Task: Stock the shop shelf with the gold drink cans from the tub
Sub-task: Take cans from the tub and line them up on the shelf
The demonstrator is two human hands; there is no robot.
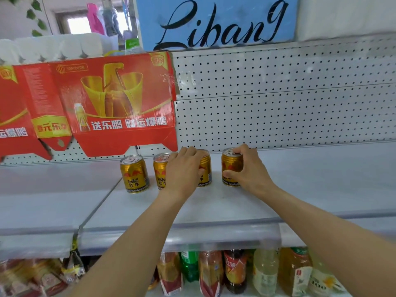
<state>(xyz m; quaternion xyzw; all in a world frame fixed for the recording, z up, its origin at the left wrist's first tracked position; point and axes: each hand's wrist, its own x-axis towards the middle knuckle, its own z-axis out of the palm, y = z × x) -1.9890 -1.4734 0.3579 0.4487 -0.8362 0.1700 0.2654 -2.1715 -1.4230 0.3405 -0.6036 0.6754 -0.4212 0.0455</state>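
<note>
Grey shop shelf (214,206) w/ a white pegboard back (278,99) is carrying a row of four gold cans near the rear; a red carton flap (115,99) is hanging above the left end & bottled drinks (235,269) are standing on the tier below. Tub isn't showing in view

Left hand (184,168) is wrapping over the third can (204,168), fingers curled across its top & side, closed on it. Right hand (246,168) is gripping the fourth can (232,168), thumb on the front low down, fingers over the lid, closed on it too. Both cans are looking seated on the shelf, upright

Doing this step well, I'd judge: be easing both cans down flat, squaring them into line w/ the first can (134,173) & second can (160,171), labels facing front, gaps even. The third is sitting just beside the second, so letting go straight up & back is avoiding a knock. Plenty of bare shelf to the right for more

Cans are looking short, gold, w/ a red bull emblem, "RedBull" text & silver pull-tab lids; smooth metal, so prob. slippery if gripped loosely
</note>
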